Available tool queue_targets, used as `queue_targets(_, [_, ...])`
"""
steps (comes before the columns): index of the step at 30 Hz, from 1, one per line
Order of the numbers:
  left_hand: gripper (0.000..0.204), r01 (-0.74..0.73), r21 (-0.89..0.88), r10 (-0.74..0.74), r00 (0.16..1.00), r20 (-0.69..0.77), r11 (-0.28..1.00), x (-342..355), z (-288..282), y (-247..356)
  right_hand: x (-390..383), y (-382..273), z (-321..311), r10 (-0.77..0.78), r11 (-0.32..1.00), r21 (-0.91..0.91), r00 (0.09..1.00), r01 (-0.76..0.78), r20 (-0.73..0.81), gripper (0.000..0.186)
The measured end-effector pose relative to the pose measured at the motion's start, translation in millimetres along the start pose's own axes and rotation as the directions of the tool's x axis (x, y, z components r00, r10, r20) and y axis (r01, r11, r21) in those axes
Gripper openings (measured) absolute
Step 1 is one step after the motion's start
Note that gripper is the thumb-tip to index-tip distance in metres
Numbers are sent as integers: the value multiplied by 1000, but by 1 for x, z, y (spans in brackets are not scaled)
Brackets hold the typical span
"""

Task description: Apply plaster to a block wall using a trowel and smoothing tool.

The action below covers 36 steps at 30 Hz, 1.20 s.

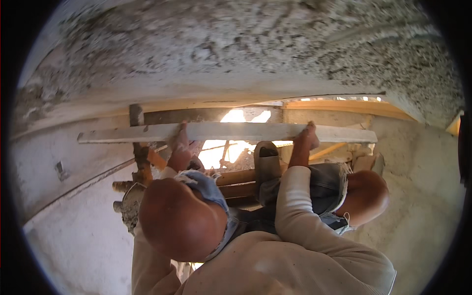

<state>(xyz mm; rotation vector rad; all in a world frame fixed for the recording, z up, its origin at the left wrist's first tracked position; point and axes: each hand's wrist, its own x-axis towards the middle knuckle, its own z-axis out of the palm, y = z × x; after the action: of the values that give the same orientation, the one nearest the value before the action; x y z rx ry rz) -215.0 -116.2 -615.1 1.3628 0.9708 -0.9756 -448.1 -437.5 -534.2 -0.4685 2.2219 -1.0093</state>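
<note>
With our left hand (179, 148) and right hand (307, 139) we hold a long, straight, whitish bar (241, 132) crosswise beyond our bare knees (179, 221), near the rough grey plastered surface (236, 44), our fingers (311, 130), partly hidden, pinching it well apart.

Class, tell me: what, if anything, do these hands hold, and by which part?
A long pale board: the left hand grips it left of its middle, the right hand right of its middle.
</note>
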Motion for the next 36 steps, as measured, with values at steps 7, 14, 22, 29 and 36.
queue_targets(7, [77,-78,-41,85,966,244,996,9,-8,-4,14,-17,12,117,977,179,993,-113,-10,48])
queue_targets(14, [86,-115,-71,131,947,294,991,0,7,-24,34,34,11,58,960,270,996,-73,63,73])
queue_targets(22, [79,-45,-2,42,916,400,999,-22,40,-40,-2,17,24,377,744,476,883,-469,280,76])
queue_targets(29, [65,-733,634,235,590,773,-245,-67,63,43,72,12,28,120,700,640,935,-317,333,82])
queue_targets(36, [87,-733,588,-59,641,765,-343,-46,60,37,154,-2,-9,210,734,596,943,-326,256,79])
